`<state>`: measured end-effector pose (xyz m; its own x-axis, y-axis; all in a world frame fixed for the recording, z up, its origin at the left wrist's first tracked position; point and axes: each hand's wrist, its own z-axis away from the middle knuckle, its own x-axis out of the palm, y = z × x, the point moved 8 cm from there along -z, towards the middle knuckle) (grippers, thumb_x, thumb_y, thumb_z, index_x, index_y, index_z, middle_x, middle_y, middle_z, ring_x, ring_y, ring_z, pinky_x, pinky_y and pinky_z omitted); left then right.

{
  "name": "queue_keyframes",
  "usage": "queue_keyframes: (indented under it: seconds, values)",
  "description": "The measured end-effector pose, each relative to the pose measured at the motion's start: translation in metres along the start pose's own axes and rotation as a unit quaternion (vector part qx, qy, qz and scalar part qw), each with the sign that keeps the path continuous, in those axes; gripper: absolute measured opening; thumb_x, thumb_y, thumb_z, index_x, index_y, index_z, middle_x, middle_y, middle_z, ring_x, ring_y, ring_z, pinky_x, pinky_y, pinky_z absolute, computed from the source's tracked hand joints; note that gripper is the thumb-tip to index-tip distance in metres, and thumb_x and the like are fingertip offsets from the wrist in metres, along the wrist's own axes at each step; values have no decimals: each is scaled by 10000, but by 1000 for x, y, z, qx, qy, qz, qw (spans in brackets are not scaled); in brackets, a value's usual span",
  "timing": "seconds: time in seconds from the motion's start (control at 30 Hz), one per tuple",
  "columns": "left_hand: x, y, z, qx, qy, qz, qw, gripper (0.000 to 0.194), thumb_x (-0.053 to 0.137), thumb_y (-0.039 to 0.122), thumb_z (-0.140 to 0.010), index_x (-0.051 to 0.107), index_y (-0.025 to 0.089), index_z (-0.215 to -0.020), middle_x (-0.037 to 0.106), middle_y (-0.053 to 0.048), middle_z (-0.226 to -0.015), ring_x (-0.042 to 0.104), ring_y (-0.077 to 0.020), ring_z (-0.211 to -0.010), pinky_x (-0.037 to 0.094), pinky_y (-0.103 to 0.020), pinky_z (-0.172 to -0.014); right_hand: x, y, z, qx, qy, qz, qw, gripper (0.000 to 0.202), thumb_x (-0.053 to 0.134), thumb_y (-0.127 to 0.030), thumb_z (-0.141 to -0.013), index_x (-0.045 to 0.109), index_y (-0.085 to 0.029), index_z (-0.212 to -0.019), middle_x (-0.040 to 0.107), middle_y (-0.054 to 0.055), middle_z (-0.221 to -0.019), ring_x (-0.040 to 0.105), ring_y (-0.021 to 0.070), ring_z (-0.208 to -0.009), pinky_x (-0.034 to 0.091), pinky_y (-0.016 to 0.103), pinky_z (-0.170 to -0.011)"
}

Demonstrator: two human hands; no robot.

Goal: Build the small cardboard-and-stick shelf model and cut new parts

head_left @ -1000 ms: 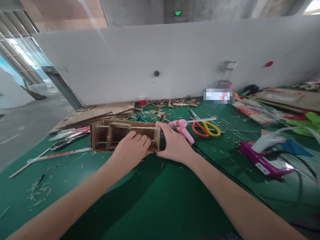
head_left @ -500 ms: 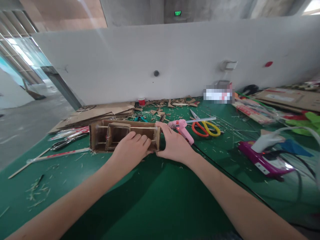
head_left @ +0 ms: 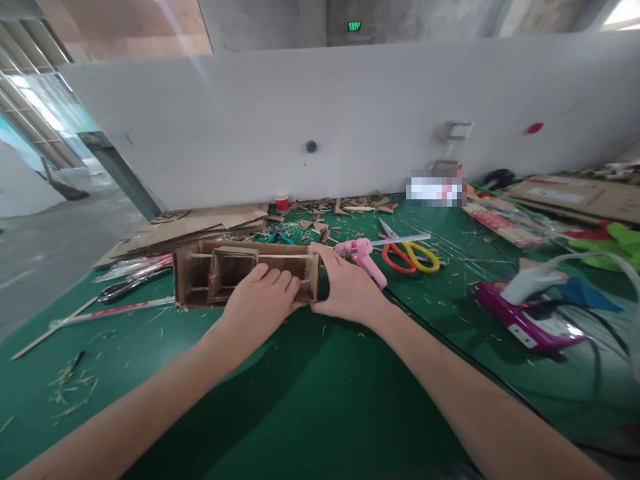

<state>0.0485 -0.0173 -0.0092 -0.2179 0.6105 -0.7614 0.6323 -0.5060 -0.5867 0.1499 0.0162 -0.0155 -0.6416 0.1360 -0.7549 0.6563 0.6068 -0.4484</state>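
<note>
A long open cardboard box (head_left: 190, 273) lies in front of me, its hollow side facing me. Thin wooden sticks run lengthwise inside it, and a smaller cardboard piece (head_left: 235, 253) divides the left part. My left hand (head_left: 265, 293) grips the lower edge near the right half, fingers curled into the hollow. Around the right end wraps my right hand (head_left: 347, 283), thumb below and fingers on top. Just behind that hand lies a pink hot glue gun (head_left: 370, 263) with a clear glue stick in its back. Scissors (head_left: 410, 257) with orange and yellow handles rest beside it.
Flat cardboard sheets (head_left: 195, 223) are stacked at the back left. Cardboard scraps (head_left: 320, 227) and a red cup (head_left: 282, 203) lie near the white partition. A purple power strip (head_left: 520, 323) with plugs sits at right; a black cable (head_left: 440, 357) crosses the green table.
The box's left end has swung slightly toward me and to the left. Both hands keep their hold on it, and the view has shifted a little.
</note>
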Motion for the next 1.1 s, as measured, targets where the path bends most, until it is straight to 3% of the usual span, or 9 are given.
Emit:
queue_keyframes:
  seconds: [0.57,0.77,0.9,1.1]
  values:
    - [3,-1,-1,-10,-16,-2,1000,221,545,345,-895,596,133,-857,608,-47,-751,575,-230,-709,314,-360,-712,1,0,-1,14,-21,28,999,792,656,-286,-615,334,-228,-1336,561,84,-1287,632,265,-971,483,335,-690]
    - [2,4,-3,1,-45,-3,999,319,554,313,-892,579,78,-1108,636,-69,-794,590,-248,-737,299,-362,-680,3,-5,-2,2,-9,38,999,763,632,-273,-624,343,-223,-1328,528,102,-1317,619,259,-991,485,343,-729]
    - [6,4,-4,7,-67,-4,998,201,535,289,-897,608,103,-916,610,-72,-744,580,-251,-708,278,-358,-636,4,-7,-2,0,-9,41,999,764,631,-281,-621,344,-221,-1327,529,106,-1309,620,256,-978,480,335,-707]
    - [8,0,-2,-5,-61,3,998,232,545,342,-896,595,115,-904,618,-77,-770,587,-255,-723,291,-357,-651,0,-8,-3,-8,-7,62,998,742,638,-298,-614,376,-215,-1303,571,92,-1266,630,243,-897,446,303,-638]
